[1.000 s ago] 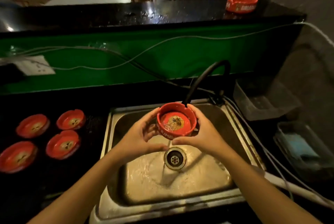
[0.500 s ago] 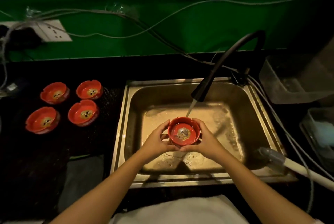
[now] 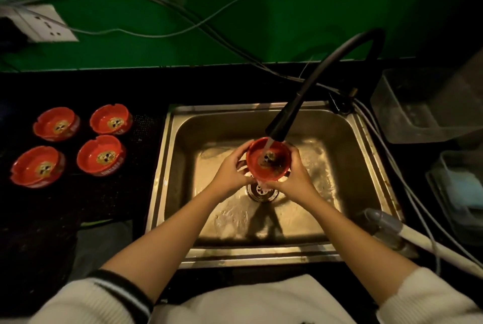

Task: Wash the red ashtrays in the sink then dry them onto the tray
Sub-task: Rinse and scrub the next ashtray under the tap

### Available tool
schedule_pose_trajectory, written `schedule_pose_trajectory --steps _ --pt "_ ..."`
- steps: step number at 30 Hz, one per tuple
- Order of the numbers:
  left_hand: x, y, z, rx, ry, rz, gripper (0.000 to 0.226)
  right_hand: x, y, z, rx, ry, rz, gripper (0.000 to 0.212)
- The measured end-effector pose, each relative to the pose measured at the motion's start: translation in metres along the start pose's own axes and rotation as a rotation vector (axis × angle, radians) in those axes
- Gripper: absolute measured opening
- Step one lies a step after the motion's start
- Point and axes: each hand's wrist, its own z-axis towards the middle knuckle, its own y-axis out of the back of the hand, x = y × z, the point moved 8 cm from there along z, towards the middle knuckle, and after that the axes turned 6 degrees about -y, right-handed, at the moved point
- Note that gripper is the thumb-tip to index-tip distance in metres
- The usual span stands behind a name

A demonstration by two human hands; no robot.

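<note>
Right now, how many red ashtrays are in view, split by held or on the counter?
Held under the tap, by left hand and right hand: 1
On the counter: 4
Total: 5

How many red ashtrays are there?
5. Four sit on the dark counter left of the sink: back-left, back-right, front-left, front-right. One is held under the faucet. More may be out of view.
</note>
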Motion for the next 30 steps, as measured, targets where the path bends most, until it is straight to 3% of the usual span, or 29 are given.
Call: schedule_pose_trajectory --steps 6,10,15,19,21,25,30 --pt "-0.025 0.023 0.007 0.007 -0.086 0.268 0.091 0.004 -0.021 0.006 -0.012 -0.032 0.107 0.110" --pt "-0.028 0.039 0.005 0.059 -0.007 0.360 0.094 0.007 -0.038 0.008 0.070 -0.069 0.155 0.107" --pt "-0.012 0.053 -0.005 0.135 0.164 0.327 0.099 0.001 -0.048 0.001 0.211 -0.179 0.212 0.103" --pt "0.001 0.043 -0.014 0.197 0.232 0.285 0.088 -0.002 -0.036 -0.003 0.232 -0.210 0.144 0.096" --pt "0.007 0.030 -0.017 0.215 0.260 0.206 0.080 -0.002 -0.025 -0.002 0.220 -0.205 0.057 0.104" --pt "0.019 0.006 -0.012 0.139 0.249 0.055 0.092 0.006 0.001 0.000 0.173 -0.154 -0.129 0.115" --pt "0.020 -0.010 0.007 0.030 0.148 0.006 0.099 0.020 0.022 0.003 0.081 -0.063 -0.183 0.107"
